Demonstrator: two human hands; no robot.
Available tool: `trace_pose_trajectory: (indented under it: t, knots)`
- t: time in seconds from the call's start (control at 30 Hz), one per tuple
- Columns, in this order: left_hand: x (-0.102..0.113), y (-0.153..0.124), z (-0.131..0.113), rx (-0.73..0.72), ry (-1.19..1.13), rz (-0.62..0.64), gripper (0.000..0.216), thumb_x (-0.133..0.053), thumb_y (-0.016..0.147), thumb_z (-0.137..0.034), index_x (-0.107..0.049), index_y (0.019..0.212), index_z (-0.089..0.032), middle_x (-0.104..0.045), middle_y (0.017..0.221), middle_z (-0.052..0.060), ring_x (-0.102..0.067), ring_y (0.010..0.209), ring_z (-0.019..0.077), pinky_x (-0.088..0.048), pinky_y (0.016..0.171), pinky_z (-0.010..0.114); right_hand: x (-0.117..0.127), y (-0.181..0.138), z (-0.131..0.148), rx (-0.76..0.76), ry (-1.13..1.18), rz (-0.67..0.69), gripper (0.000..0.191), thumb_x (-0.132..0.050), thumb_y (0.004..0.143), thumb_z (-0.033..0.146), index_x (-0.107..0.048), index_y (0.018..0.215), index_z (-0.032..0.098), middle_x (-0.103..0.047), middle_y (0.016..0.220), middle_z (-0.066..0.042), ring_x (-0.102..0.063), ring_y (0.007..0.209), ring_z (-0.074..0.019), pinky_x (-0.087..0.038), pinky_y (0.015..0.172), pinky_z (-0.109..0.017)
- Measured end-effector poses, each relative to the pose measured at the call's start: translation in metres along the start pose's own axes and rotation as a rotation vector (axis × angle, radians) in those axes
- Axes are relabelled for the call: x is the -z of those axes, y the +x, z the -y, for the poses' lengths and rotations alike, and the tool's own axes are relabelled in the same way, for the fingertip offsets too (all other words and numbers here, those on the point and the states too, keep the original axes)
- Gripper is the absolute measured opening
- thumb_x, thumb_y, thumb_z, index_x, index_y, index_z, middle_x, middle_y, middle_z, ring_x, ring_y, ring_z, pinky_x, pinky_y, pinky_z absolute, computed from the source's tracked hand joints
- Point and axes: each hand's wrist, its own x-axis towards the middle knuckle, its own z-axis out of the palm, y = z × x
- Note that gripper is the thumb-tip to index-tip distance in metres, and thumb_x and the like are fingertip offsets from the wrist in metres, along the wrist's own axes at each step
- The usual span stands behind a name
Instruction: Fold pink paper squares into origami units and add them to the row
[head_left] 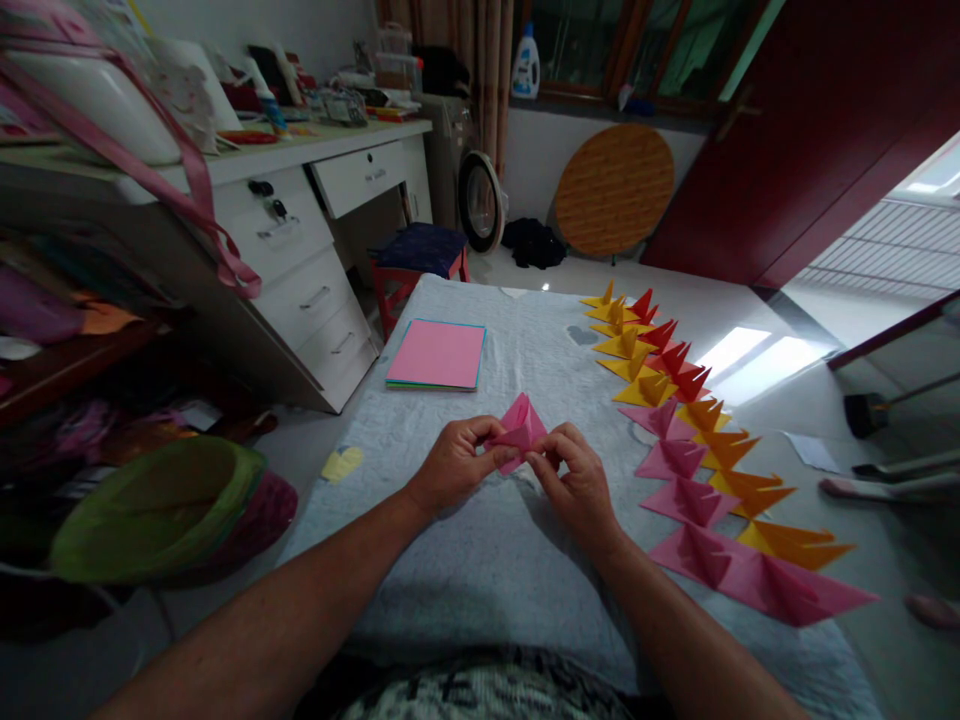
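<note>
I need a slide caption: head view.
Left hand and right hand hold folded pink paper beside red, yellow, orange and pink folded-paper figures.

Observed pink folded paper [523, 430], showing several flaps and a pointed far tip. Held between left hand [459, 462] and right hand [576, 482], over cloth-covered counter [525, 340].

Our bare forearms [322, 585] angled inward, our left hand [456, 462] and right hand [579, 482] near each other, both pinching
</note>
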Motion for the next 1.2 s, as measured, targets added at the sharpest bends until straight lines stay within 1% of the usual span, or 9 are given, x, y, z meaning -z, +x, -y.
trace_pose_trajectory:
  t: [0.17, 0.23, 0.3, 0.4, 0.5, 0.6, 0.87, 1.07, 1.2]
  knots:
    - [0.001, 0.0, -0.001, 0.007, -0.003, -0.007, 0.027, -0.075, 0.08, -0.037, -0.062, 0.072, -0.015, -0.058, 0.069, -0.002, -0.05, 0.067, 0.0122, -0.039, 0.067, 0.026, 0.001, -0.001, -0.003, 0.001, -0.011, -0.044, 0.015, -0.063, 0.088, 0.022, -0.057, 0.075, 0.021, -0.051, 0.074, 0.002, -0.049, 0.066, -0.0136, -0.042, 0.061, -0.027]
    - [0.001, 0.0, -0.002, 0.008, -0.002, 0.001, 0.026, -0.075, 0.08, -0.036, -0.062, 0.072, -0.015, -0.058, 0.069, -0.002, -0.05, 0.067, 0.0119, -0.039, 0.067, 0.025, 0.001, -0.002, -0.004, -0.029, 0.02, -0.101, 0.008, -0.067, 0.085, 0.023, -0.059, 0.085, 0.022, -0.053, 0.081, 0.0, -0.052, 0.071, -0.0146, -0.045, 0.063, -0.027]
    - [0.0, -0.001, -0.003, 0.006, 0.011, 0.022, 0.023, -0.075, 0.08, -0.033, -0.062, 0.074, -0.015, -0.059, 0.07, -0.002, -0.051, 0.068, 0.0121, -0.04, 0.068, 0.025, 0.001, -0.002, -0.005, -0.097, 0.102, -0.132, 0.022, -0.07, 0.082, 0.026, -0.06, 0.102, 0.022, -0.057, 0.092, -0.002, -0.056, 0.08, -0.0165, -0.048, 0.068, -0.029]
    - [-0.003, -0.002, -0.005, -0.011, 0.036, 0.052, 0.018, -0.072, 0.081, -0.029, -0.062, 0.075, -0.016, -0.059, 0.072, -0.002, -0.052, 0.071, 0.0125, -0.041, 0.071, 0.025, 0.001, -0.001, -0.007, -0.233, 0.316, -0.017, 0.031, -0.064, 0.087, 0.033, -0.059, 0.116, 0.022, -0.063, 0.098, -0.004, -0.06, 0.086, -0.0175, -0.05, 0.074, -0.031]
    - [-0.006, -0.003, -0.008, -0.023, 0.034, 0.089, 0.015, -0.07, 0.081, -0.026, -0.06, 0.077, -0.016, -0.059, 0.075, -0.002, -0.053, 0.073, 0.0126, -0.042, 0.072, 0.025, 0.002, 0.0, -0.007, -0.346, 0.467, 0.137, 0.022, -0.06, 0.091, 0.041, -0.066, 0.096, 0.02, -0.064, 0.081, -0.001, -0.057, 0.071, -0.0144, -0.046, 0.065, -0.027]
    - [-0.008, -0.005, -0.01, -0.011, -0.018, 0.126, 0.017, -0.07, 0.08, -0.022, -0.056, 0.087, -0.018, -0.06, 0.082, -0.002, -0.055, 0.075, 0.0119, -0.042, 0.071, 0.024, 0.003, 0.002, -0.007, -0.438, 0.523, 0.177, 0.029, -0.066, 0.086, 0.045, -0.064, 0.076, 0.019, -0.055, 0.064, 0.003, -0.046, 0.057, -0.0108, -0.036, 0.054, -0.024]
    - [-0.007, -0.009, -0.004, 0.145, -0.14, 0.29, 0.055, -0.071, 0.081, -0.021, -0.036, 0.125, -0.024, -0.067, 0.092, 0.001, -0.059, 0.07, 0.0115, -0.039, 0.06, 0.02, 0.003, 0.003, -0.005, -0.497, 0.609, 0.182, 0.036, -0.072, 0.079, 0.051, -0.06, 0.067, 0.019, -0.05, 0.06, 0.004, -0.04, 0.054, -0.0101, -0.031, 0.052, -0.024]
    - [-0.011, -0.007, -0.001, 0.148, -0.083, 0.288, 0.03, -0.072, 0.082, -0.037, -0.058, 0.099, -0.017, -0.056, 0.082, -0.002, -0.049, 0.069, 0.0104, -0.039, 0.061, 0.021, 0.004, 0.002, -0.002, -0.408, 0.484, 0.181, 0.037, -0.069, 0.082, 0.047, -0.057, 0.061, 0.019, -0.044, 0.058, 0.004, -0.037, 0.056, -0.0107, -0.03, 0.053, -0.025]
    - [-0.012, -0.006, 0.004, 0.182, -0.06, 0.299, 0.03, -0.072, 0.083, -0.04, -0.06, 0.098, -0.017, -0.054, 0.078, -0.003, -0.046, 0.066, 0.0103, -0.038, 0.06, 0.022, 0.006, 0.002, -0.002, -0.429, 0.511, 0.189, 0.033, -0.069, 0.082, 0.046, -0.06, 0.066, 0.019, -0.047, 0.061, 0.004, -0.04, 0.057, -0.0108, -0.031, 0.054, -0.024]
